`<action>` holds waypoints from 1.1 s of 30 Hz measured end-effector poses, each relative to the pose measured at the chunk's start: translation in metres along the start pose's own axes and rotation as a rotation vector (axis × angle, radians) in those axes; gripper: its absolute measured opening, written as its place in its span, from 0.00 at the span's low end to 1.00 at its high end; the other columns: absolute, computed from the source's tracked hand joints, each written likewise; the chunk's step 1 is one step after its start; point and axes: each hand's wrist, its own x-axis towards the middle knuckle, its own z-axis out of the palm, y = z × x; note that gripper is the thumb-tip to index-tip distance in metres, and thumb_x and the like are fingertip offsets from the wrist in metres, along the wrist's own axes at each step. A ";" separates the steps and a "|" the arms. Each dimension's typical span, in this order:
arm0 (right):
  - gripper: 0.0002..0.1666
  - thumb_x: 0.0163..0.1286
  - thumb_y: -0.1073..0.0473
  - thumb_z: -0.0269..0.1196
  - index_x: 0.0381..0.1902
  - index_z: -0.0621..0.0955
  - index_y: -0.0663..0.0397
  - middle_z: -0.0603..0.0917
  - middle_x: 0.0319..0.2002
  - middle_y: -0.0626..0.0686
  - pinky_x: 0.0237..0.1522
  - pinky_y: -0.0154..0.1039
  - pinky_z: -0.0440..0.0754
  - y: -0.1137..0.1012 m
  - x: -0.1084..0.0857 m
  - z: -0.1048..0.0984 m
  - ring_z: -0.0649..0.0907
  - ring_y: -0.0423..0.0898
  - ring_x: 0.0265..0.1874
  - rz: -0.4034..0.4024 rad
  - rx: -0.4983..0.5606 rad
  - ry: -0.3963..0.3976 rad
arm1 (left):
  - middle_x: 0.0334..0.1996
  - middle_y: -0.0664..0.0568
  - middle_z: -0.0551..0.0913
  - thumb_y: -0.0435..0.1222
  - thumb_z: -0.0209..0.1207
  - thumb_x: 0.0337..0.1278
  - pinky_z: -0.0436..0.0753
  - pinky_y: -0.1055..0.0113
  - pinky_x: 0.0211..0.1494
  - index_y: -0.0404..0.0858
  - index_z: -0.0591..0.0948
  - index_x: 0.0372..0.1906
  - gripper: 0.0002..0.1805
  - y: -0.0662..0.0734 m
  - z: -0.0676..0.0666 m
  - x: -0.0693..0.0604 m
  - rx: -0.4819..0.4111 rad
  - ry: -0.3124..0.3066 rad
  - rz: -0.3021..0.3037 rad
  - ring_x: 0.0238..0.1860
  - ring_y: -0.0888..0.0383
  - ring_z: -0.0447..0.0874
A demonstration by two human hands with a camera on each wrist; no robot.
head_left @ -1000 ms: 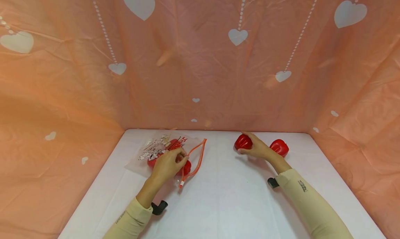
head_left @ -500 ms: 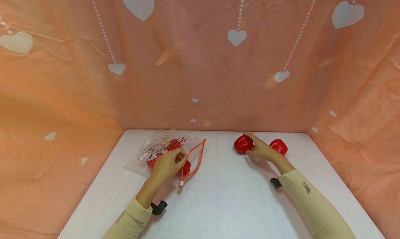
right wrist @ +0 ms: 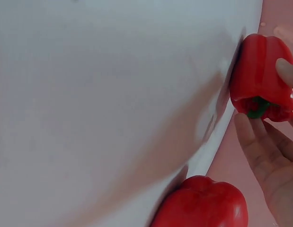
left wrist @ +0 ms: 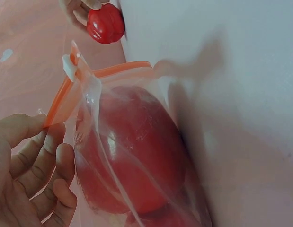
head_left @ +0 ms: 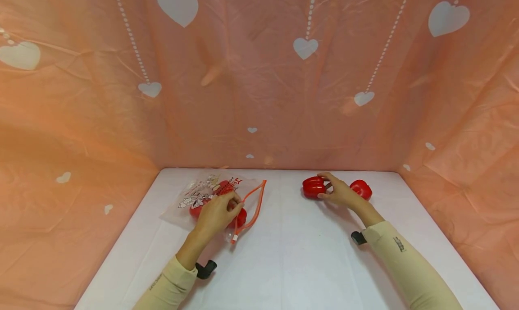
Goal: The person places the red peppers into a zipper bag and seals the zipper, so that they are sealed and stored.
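My left hand [head_left: 219, 213] pinches the orange zip edge of a clear printed zip bag [head_left: 174, 213] between thumb and forefinger. In the left wrist view, the bag's mouth [left wrist: 122, 70] gapes, and a red bell pepper [left wrist: 132, 146] lies inside with more red beneath it. To the right, my right hand [head_left: 338, 193] holds another red bell pepper [head_left: 313, 187] at its stem end, the pepper lying on its side on the table. Its green stem [right wrist: 258, 108] faces my fingers in the right wrist view. A loose red bell pepper [head_left: 361, 190] lies beside my right wrist.
A white-covered table [head_left: 284, 265] bears everything. Orange cloth [head_left: 259, 98] with pale hearts hangs along the back and sides. Black wrist pieces [head_left: 207, 269] stick out by both sleeves.
The pepper at my right hand has turned so its stem end faces my fingers, and that hand has shifted slightly right. My left hand and the bag stay nearly still.
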 end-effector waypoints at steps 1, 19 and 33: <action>0.44 0.71 0.61 0.74 0.78 0.65 0.61 0.73 0.72 0.70 0.58 0.57 0.85 0.000 0.000 0.000 0.79 0.66 0.62 0.006 0.005 0.005 | 0.29 0.60 0.85 0.40 0.72 0.67 0.77 0.62 0.33 0.47 0.87 0.39 0.04 0.000 0.000 0.000 -0.001 0.000 0.000 0.30 0.62 0.78; 0.40 0.68 0.60 0.76 0.71 0.69 0.61 0.82 0.60 0.68 0.55 0.53 0.88 -0.007 -0.010 0.021 0.84 0.65 0.58 -0.032 0.141 0.063 | 0.29 0.60 0.85 0.39 0.72 0.67 0.78 0.62 0.34 0.47 0.87 0.39 0.04 -0.001 0.000 0.002 -0.004 0.000 -0.005 0.30 0.61 0.78; 0.40 0.67 0.58 0.78 0.70 0.71 0.60 0.83 0.59 0.66 0.53 0.49 0.89 -0.038 -0.021 0.041 0.86 0.61 0.55 -0.083 0.286 0.036 | 0.30 0.59 0.86 0.40 0.72 0.67 0.78 0.62 0.34 0.47 0.87 0.40 0.04 -0.001 0.000 0.001 -0.001 -0.007 -0.011 0.30 0.61 0.78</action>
